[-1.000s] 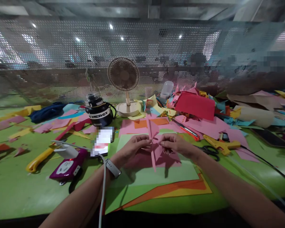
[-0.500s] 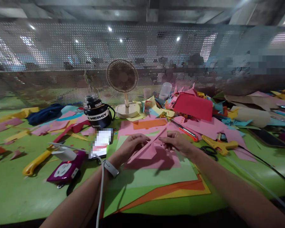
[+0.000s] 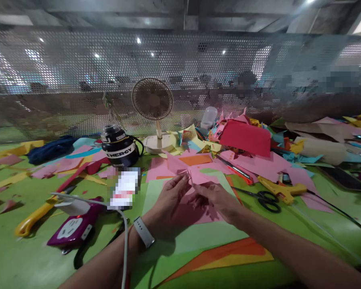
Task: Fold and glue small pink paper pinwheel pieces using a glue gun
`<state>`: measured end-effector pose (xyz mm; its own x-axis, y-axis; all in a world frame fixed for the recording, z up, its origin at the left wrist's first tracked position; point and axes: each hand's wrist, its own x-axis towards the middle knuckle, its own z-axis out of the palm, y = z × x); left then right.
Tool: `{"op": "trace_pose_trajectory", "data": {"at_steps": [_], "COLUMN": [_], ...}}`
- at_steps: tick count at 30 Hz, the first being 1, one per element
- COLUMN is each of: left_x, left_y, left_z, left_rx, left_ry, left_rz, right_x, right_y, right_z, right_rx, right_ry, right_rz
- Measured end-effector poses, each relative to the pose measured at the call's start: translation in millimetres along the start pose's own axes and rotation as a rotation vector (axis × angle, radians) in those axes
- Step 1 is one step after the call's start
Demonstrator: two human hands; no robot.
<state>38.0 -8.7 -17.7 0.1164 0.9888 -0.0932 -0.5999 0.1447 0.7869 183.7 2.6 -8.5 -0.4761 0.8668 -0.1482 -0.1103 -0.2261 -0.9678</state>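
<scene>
Between my two hands is a folded piece of pink paper (image 3: 198,175), raised off the sheets below with pointed flaps sticking up and to the sides. My left hand (image 3: 177,192) pinches its near edge between thumb and fingertips. Against the same fold, from the right, my right hand (image 3: 214,197) presses its thumb and index finger, the other fingers curled beneath. Under both hands lies a flat pink sheet (image 3: 195,214) on a pale green sheet (image 3: 198,237), with orange paper (image 3: 228,253) showing below. My fingers hide part of the fold.
To the right lie black scissors (image 3: 266,199), a yellow glue gun (image 3: 284,190) and a craft knife (image 3: 236,169). Leftward are a phone (image 3: 124,188), a purple power strip (image 3: 75,226) with a white cable (image 3: 126,241), and a black bottle (image 3: 120,148). A fan (image 3: 153,100) stands behind.
The pink paper has turned from a slanted, edge-on position to one with flaps spread out. Both hands have come closer together, the right moving left and down.
</scene>
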Motion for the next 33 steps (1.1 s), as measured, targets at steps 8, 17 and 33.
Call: {"op": "trace_pose_trajectory", "data": {"at_steps": [8, 17, 33], "left_x": [1.4, -3.0, -8.9], "left_y": [12.1, 17.3, 3.5], "left_z": [-10.2, -4.9, -0.4], "left_rx": [-0.009, 0.076, 0.003], "left_ry": [0.069, -0.024, -0.043], "left_rz": [-0.055, -0.078, -0.081], "right_x": [-0.5, 2.5, 6.9], "right_y": [-21.6, -10.7, -3.9], "right_z": [-39.7, -37.0, -36.9], "right_rx": [-0.430, -0.800, -0.679], "right_ry": [0.049, -0.261, -0.269], "right_rz": [-0.402, -0.822, -0.842]}}
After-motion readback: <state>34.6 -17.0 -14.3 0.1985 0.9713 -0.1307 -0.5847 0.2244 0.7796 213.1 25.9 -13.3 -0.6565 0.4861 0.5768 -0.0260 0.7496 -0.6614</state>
